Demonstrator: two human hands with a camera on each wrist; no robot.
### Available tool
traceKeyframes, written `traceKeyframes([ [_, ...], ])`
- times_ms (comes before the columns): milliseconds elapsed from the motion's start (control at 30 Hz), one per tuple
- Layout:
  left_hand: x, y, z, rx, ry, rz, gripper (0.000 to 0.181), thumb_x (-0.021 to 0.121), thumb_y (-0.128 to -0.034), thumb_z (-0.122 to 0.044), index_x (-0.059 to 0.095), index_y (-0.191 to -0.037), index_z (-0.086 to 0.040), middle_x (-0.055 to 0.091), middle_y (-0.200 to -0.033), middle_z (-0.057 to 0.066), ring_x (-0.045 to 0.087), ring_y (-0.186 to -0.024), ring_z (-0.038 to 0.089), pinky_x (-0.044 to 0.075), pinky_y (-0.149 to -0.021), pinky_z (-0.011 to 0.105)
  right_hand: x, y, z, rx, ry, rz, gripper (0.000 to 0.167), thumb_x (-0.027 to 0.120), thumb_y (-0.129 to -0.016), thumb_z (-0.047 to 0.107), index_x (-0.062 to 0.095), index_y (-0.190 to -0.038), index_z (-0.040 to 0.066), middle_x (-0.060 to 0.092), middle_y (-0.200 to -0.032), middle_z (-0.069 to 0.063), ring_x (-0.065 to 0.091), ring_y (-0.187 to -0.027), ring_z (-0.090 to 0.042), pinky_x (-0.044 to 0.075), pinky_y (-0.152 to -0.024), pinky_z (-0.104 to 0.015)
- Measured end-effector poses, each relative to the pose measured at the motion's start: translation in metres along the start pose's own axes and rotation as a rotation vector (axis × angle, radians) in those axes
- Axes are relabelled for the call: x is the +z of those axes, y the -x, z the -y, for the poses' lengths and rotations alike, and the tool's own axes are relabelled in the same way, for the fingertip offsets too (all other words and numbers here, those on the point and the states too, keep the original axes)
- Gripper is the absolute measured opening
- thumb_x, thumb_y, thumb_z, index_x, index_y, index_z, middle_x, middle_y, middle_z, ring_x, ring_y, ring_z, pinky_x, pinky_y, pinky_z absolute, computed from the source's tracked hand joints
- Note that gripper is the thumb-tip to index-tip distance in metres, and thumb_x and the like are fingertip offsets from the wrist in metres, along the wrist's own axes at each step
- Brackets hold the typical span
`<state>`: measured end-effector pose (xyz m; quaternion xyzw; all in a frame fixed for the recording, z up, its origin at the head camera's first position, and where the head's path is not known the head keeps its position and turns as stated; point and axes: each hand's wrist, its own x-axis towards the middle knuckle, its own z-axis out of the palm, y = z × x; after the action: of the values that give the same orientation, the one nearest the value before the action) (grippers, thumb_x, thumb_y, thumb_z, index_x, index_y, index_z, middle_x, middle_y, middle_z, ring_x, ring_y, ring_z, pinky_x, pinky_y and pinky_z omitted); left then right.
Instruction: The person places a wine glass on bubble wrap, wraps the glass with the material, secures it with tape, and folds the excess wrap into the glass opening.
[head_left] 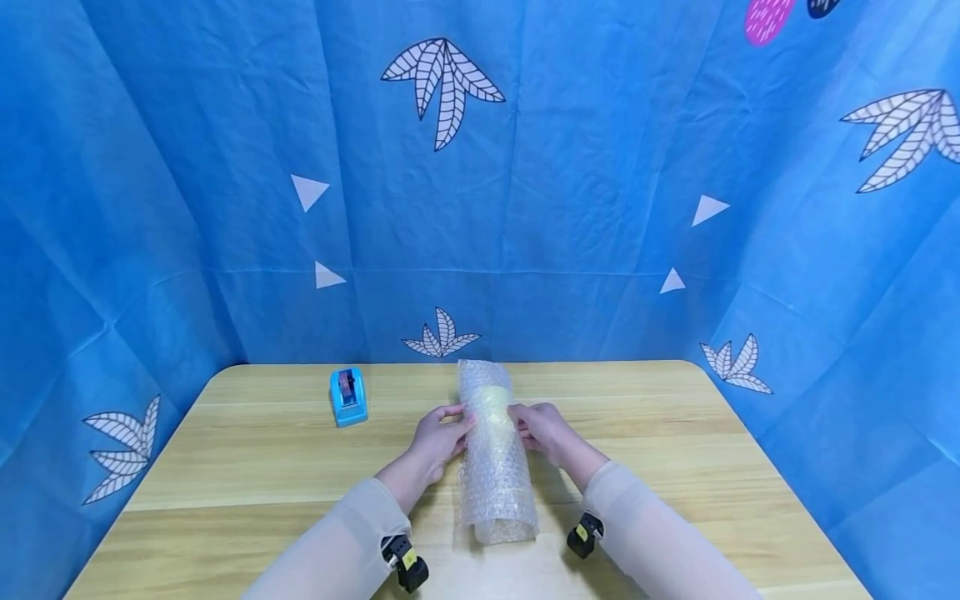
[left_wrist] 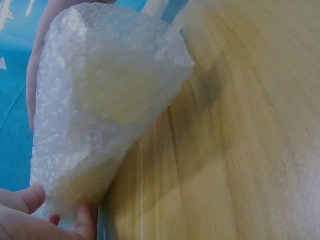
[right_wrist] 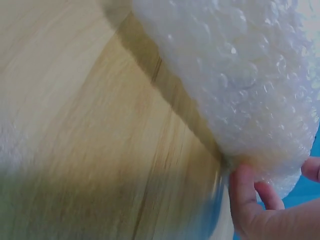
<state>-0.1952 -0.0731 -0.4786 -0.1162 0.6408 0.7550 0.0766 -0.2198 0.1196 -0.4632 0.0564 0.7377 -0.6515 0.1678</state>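
Note:
A roll of clear bubble wrap lies lengthwise on the table in the head view, its near end showing an open, hollow edge. Something pale yellow shows through the layers; what it is cannot be made out. My left hand holds the roll's left side, thumb on top and fingers lower down. On the opposite side my right hand grips it at about the same height. Both wrist views show fingertips against the far part of the bubble wrap.
A blue tape dispenser stands near the table's back edge, left of the roll. The wooden table has rounded back corners. Blue patterned cloth hangs behind and along both sides.

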Motion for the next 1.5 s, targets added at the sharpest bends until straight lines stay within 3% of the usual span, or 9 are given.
traceKeyframes([
  [200,0.0012,-0.002,0.0005,0.021,0.023,0.018,0.047,0.073,-0.0914,-0.006,0.055,-0.133,0.004,0.066,-0.106,0.014,0.067,-0.081,0.015,0.058,-0.074,0.025,-0.002,-0.0019,0.0002,-0.001,-0.01,-0.006,0.025,0.059,-0.093,0.017,0.047,-0.072,0.01,0.045,-0.067,0.002,0.042,-0.06,-0.01,0.044,-0.06,-0.025],
  [533,0.0017,-0.0023,-0.002,0.016,0.015,0.032,0.047,0.073,-0.0904,-0.004,0.056,-0.133,0.003,0.062,-0.122,0.024,0.067,-0.099,0.021,0.057,-0.089,0.033,-0.0014,0.0008,0.0033,0.006,0.031,0.002,0.021,0.052,-0.092,0.012,0.044,-0.074,0.007,0.043,-0.068,0.001,0.041,-0.061,-0.011,0.042,-0.061,-0.026],
  [833,0.0025,0.0006,-0.0051,0.038,-0.017,0.015,0.047,0.074,-0.0888,-0.003,0.057,-0.133,0.002,0.061,-0.125,0.026,0.066,-0.102,0.023,0.058,-0.088,0.033,0.0013,0.0013,0.0029,0.006,0.051,0.002,0.03,0.063,-0.096,0.03,0.052,-0.078,0.009,0.049,-0.072,0.0,0.047,-0.065,-0.011,0.049,-0.064,-0.026],
  [1300,0.0018,0.0004,-0.0033,0.039,-0.078,-0.022,0.047,0.077,-0.0873,-0.007,0.058,-0.129,0.0,0.061,-0.121,0.022,0.064,-0.098,0.023,0.058,-0.084,0.031,0.0007,0.0018,0.001,-0.017,0.022,-0.004,0.033,0.067,-0.094,0.024,0.049,-0.072,0.008,0.046,-0.066,0.0,0.047,-0.061,-0.012,0.052,-0.064,-0.026],
  [1500,0.0016,0.0005,-0.0021,0.041,-0.106,-0.007,0.055,0.077,-0.0884,-0.01,0.052,-0.134,0.007,0.061,-0.127,0.025,0.064,-0.106,0.026,0.055,-0.094,0.036,-0.0003,0.002,0.0006,-0.021,0.023,-0.016,0.034,0.067,-0.094,0.023,0.048,-0.07,0.008,0.046,-0.066,0.0,0.049,-0.061,-0.011,0.055,-0.065,-0.026],
])
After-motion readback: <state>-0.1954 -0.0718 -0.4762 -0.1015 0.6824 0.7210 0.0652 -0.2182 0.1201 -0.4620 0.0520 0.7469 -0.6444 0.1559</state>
